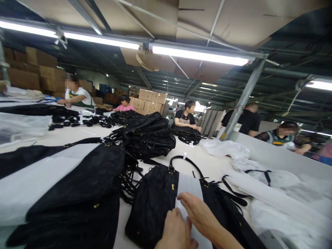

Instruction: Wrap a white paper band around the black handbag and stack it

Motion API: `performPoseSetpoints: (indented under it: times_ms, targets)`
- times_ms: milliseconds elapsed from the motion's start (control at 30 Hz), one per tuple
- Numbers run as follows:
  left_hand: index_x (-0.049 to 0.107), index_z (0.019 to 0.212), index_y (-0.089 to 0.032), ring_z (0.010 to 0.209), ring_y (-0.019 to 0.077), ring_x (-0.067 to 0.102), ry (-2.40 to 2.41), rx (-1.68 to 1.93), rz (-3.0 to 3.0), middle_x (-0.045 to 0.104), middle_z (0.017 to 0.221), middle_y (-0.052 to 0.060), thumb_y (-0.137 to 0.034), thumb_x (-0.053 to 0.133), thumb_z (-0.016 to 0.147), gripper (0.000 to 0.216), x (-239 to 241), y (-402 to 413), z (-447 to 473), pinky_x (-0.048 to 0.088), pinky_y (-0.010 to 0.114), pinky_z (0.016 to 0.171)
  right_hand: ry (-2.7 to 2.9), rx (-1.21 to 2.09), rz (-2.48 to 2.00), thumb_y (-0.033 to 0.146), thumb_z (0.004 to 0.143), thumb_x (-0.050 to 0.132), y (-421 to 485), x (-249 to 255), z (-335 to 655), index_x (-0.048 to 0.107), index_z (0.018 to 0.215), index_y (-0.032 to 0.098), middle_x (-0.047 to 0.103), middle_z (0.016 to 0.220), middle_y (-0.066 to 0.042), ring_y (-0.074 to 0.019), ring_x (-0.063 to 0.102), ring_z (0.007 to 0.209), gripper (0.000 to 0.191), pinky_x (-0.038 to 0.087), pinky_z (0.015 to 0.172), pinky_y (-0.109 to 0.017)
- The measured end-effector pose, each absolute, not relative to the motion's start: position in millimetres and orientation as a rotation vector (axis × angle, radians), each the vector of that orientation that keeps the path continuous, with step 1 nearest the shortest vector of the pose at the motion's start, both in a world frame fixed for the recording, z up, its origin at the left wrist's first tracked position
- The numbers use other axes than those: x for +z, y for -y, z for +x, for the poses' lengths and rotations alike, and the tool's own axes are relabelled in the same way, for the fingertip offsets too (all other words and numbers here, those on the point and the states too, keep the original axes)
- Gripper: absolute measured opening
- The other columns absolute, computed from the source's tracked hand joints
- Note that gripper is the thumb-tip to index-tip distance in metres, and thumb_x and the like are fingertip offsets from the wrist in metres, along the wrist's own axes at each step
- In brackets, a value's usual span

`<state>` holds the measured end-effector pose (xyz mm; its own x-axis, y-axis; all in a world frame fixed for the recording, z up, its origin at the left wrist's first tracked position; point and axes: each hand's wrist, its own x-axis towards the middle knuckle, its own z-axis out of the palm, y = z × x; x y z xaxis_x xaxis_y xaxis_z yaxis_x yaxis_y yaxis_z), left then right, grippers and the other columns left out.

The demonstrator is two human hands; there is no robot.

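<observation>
both hands, left hand [175, 231] and right hand [201, 214], lie flat and open on the white band [188, 188] of a black bag [155, 204]; stacked bags [147, 136] at 11 o'clock on the counter [77, 133], white wrappers [272, 193] at 2 o'clock.

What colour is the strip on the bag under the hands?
White, on a black bag; the head view shows the strip clearly.

Workshop hall, low ceiling lined with brown cardboard sheets [233, 17]. Long fluorescent tube lights [197, 55] run straight across beneath the sheets, bright. Slanted grey metal post [243, 100] drops from the right end of the tubes to a long pale worktable [77, 133]. Left of the post, at the far end of the table, a stack of cardboard boxes [149, 100]; more boxes [31, 69] piled high against the far left wall. Right of the post, a low grey partition [280, 155]. People seated along the table's far edges.
</observation>
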<state>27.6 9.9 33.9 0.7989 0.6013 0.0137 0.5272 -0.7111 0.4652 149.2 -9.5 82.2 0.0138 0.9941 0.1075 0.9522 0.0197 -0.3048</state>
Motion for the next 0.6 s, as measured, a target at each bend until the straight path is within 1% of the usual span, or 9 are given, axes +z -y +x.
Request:
performPoseSetpoints:
  times_ms: [67, 133, 167, 233, 300, 367, 433, 533, 600]
  targets:
    - [0.069, 0.113, -0.006, 0.107, 0.0432, 0.055, -0.855, 0.303, 2.634, 0.064, 0.114, 0.027, -0.02, 0.053, 0.083, 0.037, 63, -10, -5, 0.04, 0.059, 0.09, 1.941, 0.339, -1.854, 0.029, 0.1, 0.027, 35, 77, 125, 0.06, 0.109, 0.023, 0.068, 0.105, -0.006, -0.0176, 0.064, 0.101, 0.035, 0.046, 0.089, -0.027]
    - [0.071, 0.097, -0.013, 0.102, 0.0371, 0.057, -0.988, 0.505, 2.636, 0.067, 0.104, 0.018, -0.015, 0.043, 0.084, 0.031, 79, -15, -43, 0.044, 0.055, 0.088, 1.913, 0.369, -1.82, 0.028, 0.098, 0.03, 53, 71, 101, 0.06, 0.115, 0.022, 0.066, 0.113, -0.008, -0.0189, 0.063, 0.107, 0.035, 0.046, 0.093, -0.028]
    - [0.069, 0.097, -0.016, 0.105, 0.0341, 0.057, -1.084, 0.68, 2.573, 0.065, 0.11, 0.016, -0.015, 0.038, 0.086, 0.033, 80, -19, -62, 0.044, 0.053, 0.09, 1.923, 0.357, -1.814, 0.025, 0.096, 0.033, 58, 67, 90, 0.059, 0.119, 0.021, 0.065, 0.117, -0.009, -0.0197, 0.062, 0.11, 0.035, 0.046, 0.094, -0.028]
    - [0.061, 0.115, -0.014, 0.122, 0.0327, 0.048, -1.253, 0.969, 2.392, 0.056, 0.128, 0.017, -0.023, 0.038, 0.088, 0.037, 70, -31, -94, 0.039, 0.051, 0.102, 1.966, 0.312, -1.769, 0.02, 0.091, 0.04, 62, 57, 68, 0.057, 0.125, 0.021, 0.062, 0.124, -0.009, -0.0201, 0.06, 0.115, 0.037, 0.046, 0.097, -0.027]
    - [0.055, 0.121, -0.011, 0.123, 0.0316, 0.049, -1.378, 1.029, 2.198, 0.054, 0.129, 0.018, -0.031, 0.042, 0.086, 0.042, 50, -43, -113, 0.039, 0.049, 0.104, 2.009, 0.249, -1.699, 0.016, 0.087, 0.045, 59, 45, 51, 0.056, 0.126, 0.023, 0.061, 0.126, -0.007, -0.0193, 0.06, 0.115, 0.041, 0.046, 0.097, -0.025]
    - [0.056, 0.112, -0.015, 0.114, 0.0288, 0.056, -1.354, 0.996, 2.126, 0.061, 0.116, 0.014, -0.032, 0.043, 0.084, 0.035, 34, -49, -120, 0.043, 0.045, 0.101, 2.054, 0.169, -1.682, 0.011, 0.084, 0.048, 53, 34, 41, 0.059, 0.12, 0.025, 0.065, 0.119, -0.005, -0.0189, 0.063, 0.108, 0.04, 0.048, 0.091, -0.023]
    - [0.058, 0.098, -0.019, 0.102, 0.026, 0.061, -1.287, 0.961, 2.166, 0.064, 0.103, 0.01, -0.028, 0.044, 0.082, 0.023, 27, -43, -120, 0.046, 0.041, 0.093, 2.063, 0.095, -1.729, 0.01, 0.085, 0.047, 52, 30, 41, 0.062, 0.111, 0.026, 0.069, 0.107, -0.003, -0.0186, 0.066, 0.099, 0.034, 0.049, 0.082, -0.022]
    - [0.057, 0.084, -0.021, 0.09, 0.0242, 0.062, -1.179, 0.926, 2.247, 0.064, 0.091, 0.007, -0.025, 0.049, 0.079, 0.011, 32, -21, -120, 0.048, 0.036, 0.082, 1.938, 0.151, -1.803, 0.019, 0.093, 0.04, 57, 40, 51, 0.061, 0.093, 0.025, 0.071, 0.088, -0.001, -0.0168, 0.068, 0.083, 0.022, 0.046, 0.07, -0.021]
    - [0.059, 0.084, -0.022, 0.09, 0.0243, 0.061, -1.058, 0.931, 2.237, 0.064, 0.092, 0.007, -0.032, 0.053, 0.08, 0.012, 36, -9, -123, 0.048, 0.034, 0.083, 1.767, 0.263, -1.845, 0.028, 0.098, 0.034, 60, 52, 54, 0.056, 0.084, 0.023, 0.07, 0.077, -0.001, -0.0164, 0.067, 0.074, 0.027, 0.044, 0.062, -0.022]
